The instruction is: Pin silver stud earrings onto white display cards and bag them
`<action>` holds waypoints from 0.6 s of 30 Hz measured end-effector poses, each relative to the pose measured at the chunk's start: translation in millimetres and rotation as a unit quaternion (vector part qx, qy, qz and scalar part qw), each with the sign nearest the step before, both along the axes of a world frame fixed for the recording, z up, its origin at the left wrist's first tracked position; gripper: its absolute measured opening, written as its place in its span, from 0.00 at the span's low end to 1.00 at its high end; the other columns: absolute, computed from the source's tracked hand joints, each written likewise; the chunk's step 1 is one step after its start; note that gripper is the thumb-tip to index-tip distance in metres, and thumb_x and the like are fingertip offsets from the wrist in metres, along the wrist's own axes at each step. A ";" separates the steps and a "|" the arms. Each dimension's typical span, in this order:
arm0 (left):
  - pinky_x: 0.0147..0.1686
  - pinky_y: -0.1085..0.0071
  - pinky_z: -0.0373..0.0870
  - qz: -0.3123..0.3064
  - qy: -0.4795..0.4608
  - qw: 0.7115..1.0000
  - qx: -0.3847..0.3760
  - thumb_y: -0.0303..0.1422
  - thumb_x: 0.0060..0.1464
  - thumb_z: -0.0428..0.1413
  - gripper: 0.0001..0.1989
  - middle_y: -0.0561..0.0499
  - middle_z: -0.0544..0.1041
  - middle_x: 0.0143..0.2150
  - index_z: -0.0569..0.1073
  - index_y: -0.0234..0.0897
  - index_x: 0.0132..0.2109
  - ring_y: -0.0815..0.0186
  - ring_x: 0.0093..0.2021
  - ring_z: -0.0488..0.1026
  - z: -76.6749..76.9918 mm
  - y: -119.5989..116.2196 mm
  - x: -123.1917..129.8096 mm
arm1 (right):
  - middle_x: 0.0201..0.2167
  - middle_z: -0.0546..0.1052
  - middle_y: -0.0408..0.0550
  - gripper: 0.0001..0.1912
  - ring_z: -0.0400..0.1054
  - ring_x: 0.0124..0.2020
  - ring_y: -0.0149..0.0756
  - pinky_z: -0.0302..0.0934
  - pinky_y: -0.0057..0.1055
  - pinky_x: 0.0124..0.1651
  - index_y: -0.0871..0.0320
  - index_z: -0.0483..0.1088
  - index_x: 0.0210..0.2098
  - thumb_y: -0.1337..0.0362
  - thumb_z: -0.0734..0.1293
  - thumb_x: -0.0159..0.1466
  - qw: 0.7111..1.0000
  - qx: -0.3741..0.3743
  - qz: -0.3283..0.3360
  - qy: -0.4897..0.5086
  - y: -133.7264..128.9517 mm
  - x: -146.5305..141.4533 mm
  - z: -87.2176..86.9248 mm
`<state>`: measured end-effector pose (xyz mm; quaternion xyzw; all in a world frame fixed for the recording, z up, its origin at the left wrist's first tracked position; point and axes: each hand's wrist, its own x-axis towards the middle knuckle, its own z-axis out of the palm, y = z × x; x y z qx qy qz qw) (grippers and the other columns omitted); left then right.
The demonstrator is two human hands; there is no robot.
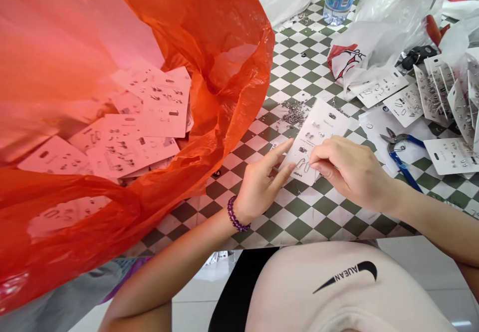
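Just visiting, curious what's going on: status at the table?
Left hand, right hand both on white earring card. Loose metal pieces beside it. Blue-handled pliers off to the right, not blocking.

On my feed, the card (pixel 318 127) beneath the left hand (pixel 260 184) and right hand (pixel 352 172) reads as matt white paper, and its earrings (pixel 302 165) as bright, polished metal. Left of the left hand, the bag (pixel 228 72) is thin, glossy orange plastic. Under both hands, the checked table covering (pixel 299 217) looks smooth and slightly shiny. Right of the right hand, I see cutters (pixel 402 165) with blue plastic handles and steel blades.
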<state>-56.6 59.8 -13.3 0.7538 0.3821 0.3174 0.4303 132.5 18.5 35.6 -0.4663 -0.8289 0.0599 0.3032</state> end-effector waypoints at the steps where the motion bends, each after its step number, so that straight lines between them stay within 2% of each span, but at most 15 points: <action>1: 0.23 0.78 0.68 0.012 0.002 1.000 0.020 0.36 0.58 0.54 0.19 0.56 0.73 0.26 0.69 0.39 0.56 0.75 0.20 0.65 0.3 -0.8 -0.1 | 0.26 0.69 0.44 0.08 0.62 0.29 0.32 0.60 0.30 0.32 0.56 0.65 0.32 0.69 0.58 0.67 1.000 0.021 -0.010 -0.021 1.3 -1.0 -0.8; 4: 0.23 0.80 0.69 0.033 0.003 0.998 0.057 0.36 0.57 0.55 0.17 0.57 0.74 0.26 0.72 0.39 0.53 0.76 0.19 0.65 1.4 -3.3 0.1 | 0.36 0.69 0.49 0.09 0.63 0.44 0.40 0.61 0.40 0.47 0.55 0.66 0.29 0.69 0.60 0.66 0.995 0.060 -0.042 -0.073 2.5 -4.2 -3.8; 6: 0.25 0.80 0.70 0.033 0.002 0.998 0.062 0.35 0.57 0.55 0.16 0.55 0.77 0.29 0.72 0.39 0.52 0.76 0.21 0.67 2.4 -4.8 0.4 | 0.43 0.68 0.51 0.09 0.57 0.55 0.44 0.54 0.50 0.59 0.55 0.66 0.29 0.70 0.59 0.65 0.993 0.056 -0.051 -0.092 1.9 -5.9 -5.9; 8: 0.25 0.80 0.71 0.029 -0.001 0.997 0.070 0.34 0.57 0.55 0.16 0.54 0.79 0.33 0.72 0.40 0.52 0.75 0.23 0.70 3.2 -6.0 0.7 | 0.48 0.67 0.52 0.10 0.52 0.60 0.47 0.44 0.56 0.65 0.55 0.65 0.28 0.70 0.59 0.65 0.992 0.048 -0.054 -0.105 1.5 -6.7 -7.6; 11: 0.27 0.81 0.71 0.017 -0.005 0.995 0.094 0.32 0.57 0.55 0.16 0.53 0.80 0.36 0.72 0.40 0.53 0.75 0.26 0.72 3.8 -7.0 1.1 | 0.54 0.65 0.51 0.10 0.48 0.64 0.49 0.39 0.60 0.66 0.55 0.65 0.29 0.70 0.58 0.66 0.992 0.033 -0.054 -0.113 2.0 -6.3 -9.4; 18: 0.27 0.82 0.72 0.002 0.009 0.990 0.143 0.28 0.56 0.56 0.16 0.52 0.81 0.40 0.71 0.38 0.52 0.76 0.25 0.73 4.7 -6.9 1.9 | 0.60 0.61 0.52 0.10 0.44 0.66 0.53 0.39 0.63 0.65 0.57 0.65 0.31 0.68 0.57 0.67 0.992 0.016 -0.031 -0.123 4.1 -2.8 -13.9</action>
